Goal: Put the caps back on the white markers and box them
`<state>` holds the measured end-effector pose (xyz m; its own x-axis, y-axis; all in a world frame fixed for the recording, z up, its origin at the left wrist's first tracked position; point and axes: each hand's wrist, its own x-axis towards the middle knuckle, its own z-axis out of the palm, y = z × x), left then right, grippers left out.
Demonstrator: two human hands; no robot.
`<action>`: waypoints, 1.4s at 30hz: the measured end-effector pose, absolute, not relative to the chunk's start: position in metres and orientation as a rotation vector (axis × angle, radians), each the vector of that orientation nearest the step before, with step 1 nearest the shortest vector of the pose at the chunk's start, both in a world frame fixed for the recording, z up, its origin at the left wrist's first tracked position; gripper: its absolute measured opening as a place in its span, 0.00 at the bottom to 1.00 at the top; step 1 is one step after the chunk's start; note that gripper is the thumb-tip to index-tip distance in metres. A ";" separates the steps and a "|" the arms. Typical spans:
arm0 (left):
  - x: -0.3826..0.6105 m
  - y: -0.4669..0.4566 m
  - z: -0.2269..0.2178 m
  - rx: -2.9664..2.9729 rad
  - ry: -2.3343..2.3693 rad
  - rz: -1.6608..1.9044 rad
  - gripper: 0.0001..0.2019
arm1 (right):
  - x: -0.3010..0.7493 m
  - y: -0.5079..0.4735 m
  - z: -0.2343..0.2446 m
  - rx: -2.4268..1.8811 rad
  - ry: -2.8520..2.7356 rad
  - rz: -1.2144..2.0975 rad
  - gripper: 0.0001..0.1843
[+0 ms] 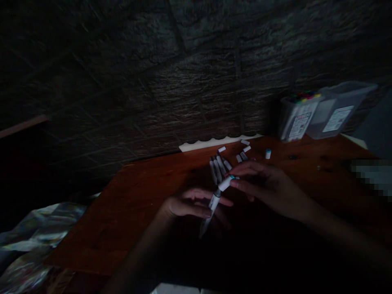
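My left hand [192,204] grips a white marker [210,210] that slants up to the right. Between the thumb and fingers of my right hand [263,183] is a white marker cap [226,183] with a teal end. The cap sits at the marker's upper tip; whether it is seated on it or just touching, I cannot tell. Just beyond my hands, several white markers [217,168] lie side by side on the wooden table [131,200]. Loose caps lie behind them, among them one white cap [221,150]. A teal-ended cap [268,154] stands upright farther right.
At the back right stand a clear plastic box [298,118] filled with coloured markers and another clear box [333,112]. A wavy white strip [214,143] runs along the dark brick wall [183,81]. Crumpled shiny plastic [45,228] lies off the table's left edge.
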<state>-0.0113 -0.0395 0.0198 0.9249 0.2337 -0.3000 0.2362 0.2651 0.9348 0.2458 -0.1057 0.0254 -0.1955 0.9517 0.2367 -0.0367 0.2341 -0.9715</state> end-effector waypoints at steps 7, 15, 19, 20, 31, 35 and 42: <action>0.001 -0.039 0.013 1.350 0.518 0.121 0.24 | 0.244 -0.106 0.015 -0.985 -1.627 1.192 0.18; -0.002 -0.043 0.019 1.060 0.532 0.454 0.19 | 0.268 -0.091 0.013 -1.149 -1.609 0.631 0.22; -0.004 -0.035 0.032 0.805 0.521 0.689 0.32 | 0.304 -0.070 0.005 -1.474 -1.496 0.264 0.18; -0.005 -0.032 0.035 0.756 0.528 0.743 0.34 | 0.311 -0.065 0.002 -1.531 -1.486 0.199 0.18; -0.016 -0.029 0.039 0.486 0.458 1.325 0.34 | 0.326 -0.056 -0.009 -1.792 -1.597 0.248 0.14; -0.014 -0.030 0.038 0.520 0.396 1.446 0.34 | 0.297 -0.072 0.004 -1.517 -1.402 0.531 0.14; 0.000 -0.043 0.041 0.545 0.358 1.425 0.35 | 0.212 -0.106 0.014 -1.154 -1.434 1.080 0.12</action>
<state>0.0000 -0.0432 0.0411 0.1241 0.9884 0.0870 -0.8303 0.0555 0.5546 0.2117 -0.1063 0.0136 -0.0854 0.9852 0.1486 0.1290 0.1588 -0.9788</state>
